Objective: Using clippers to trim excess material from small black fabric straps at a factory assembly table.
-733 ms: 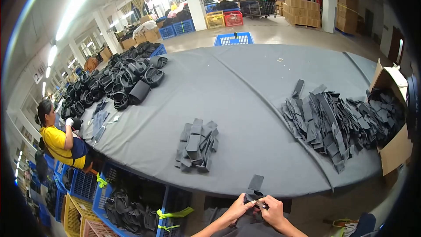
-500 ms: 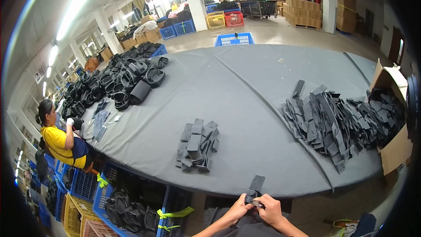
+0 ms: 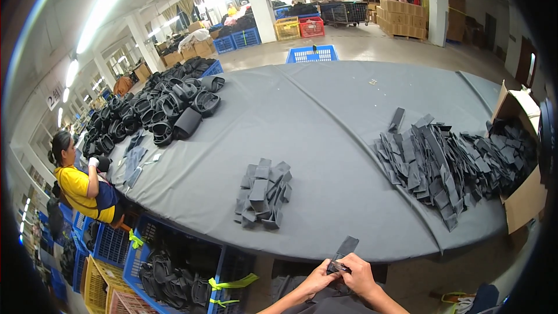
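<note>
"Where's the strip (image 3: 349, 245)?"
"At the table's (image 3: 325, 197) near edge, dark grey, flat-ended. My left hand (image 3: 317, 279) pinches it; my right hand (image 3: 360, 275) grips a small dark tool (image 3: 341, 267)."
"Room?"
"I see bare table ahead, between the small pile (image 3: 263, 193) leftward and the big heap (image 3: 442, 163) rightward."

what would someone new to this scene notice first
Probably the big grey-covered table, with a heap of dark strips at an open cardboard box on the right and a mound of black rounded pieces at upper left. At the near edge, the left hand holds a single strip, while the right hand grips what looks like a small tool.
</note>
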### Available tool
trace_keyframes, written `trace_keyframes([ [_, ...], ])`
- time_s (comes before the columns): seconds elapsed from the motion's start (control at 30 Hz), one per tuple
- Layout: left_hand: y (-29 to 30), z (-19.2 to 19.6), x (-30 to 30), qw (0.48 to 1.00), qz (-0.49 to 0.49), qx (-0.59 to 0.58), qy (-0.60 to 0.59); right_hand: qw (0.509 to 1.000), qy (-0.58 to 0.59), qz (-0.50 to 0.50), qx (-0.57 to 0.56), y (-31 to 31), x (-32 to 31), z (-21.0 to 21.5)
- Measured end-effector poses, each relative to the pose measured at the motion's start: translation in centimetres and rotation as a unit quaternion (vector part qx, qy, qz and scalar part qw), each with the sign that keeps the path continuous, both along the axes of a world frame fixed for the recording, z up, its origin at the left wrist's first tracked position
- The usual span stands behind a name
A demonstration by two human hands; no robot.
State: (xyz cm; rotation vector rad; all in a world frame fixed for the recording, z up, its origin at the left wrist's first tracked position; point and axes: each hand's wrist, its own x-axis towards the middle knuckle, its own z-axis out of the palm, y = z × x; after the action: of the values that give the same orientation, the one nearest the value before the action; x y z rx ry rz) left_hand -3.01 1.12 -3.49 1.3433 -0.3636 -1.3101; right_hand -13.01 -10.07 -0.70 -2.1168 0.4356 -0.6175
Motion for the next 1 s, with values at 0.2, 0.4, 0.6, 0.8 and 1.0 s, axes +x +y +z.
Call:
trace_keyframes([
  [0.2,0.1,-1.7,0.0,0.991,-0.057,0.025,-0.123,0.997,0.068,0.038,-0.013,0.2,0.3,1.4],
  [0.4,0.1,-1.9,-0.1,0.981,-0.049,0.017,-0.188,0.995,0.080,0.044,-0.026,0.1,0.4,1.1],
  [0.6,0.4,-2.9,0.1,0.958,-0.082,0.019,-0.274,0.994,0.105,0.037,-0.015,0.4,0.4,1.2],
  [0.8,0.2,-2.2,0.1,0.952,-0.093,0.097,-0.276,0.998,0.054,0.013,0.042,0.6,0.3,0.2],
  [1.0,0.1,-2.2,0.1,0.936,-0.080,0.098,-0.328,0.998,0.025,-0.011,0.048,0.9,0.3,0.0],
])
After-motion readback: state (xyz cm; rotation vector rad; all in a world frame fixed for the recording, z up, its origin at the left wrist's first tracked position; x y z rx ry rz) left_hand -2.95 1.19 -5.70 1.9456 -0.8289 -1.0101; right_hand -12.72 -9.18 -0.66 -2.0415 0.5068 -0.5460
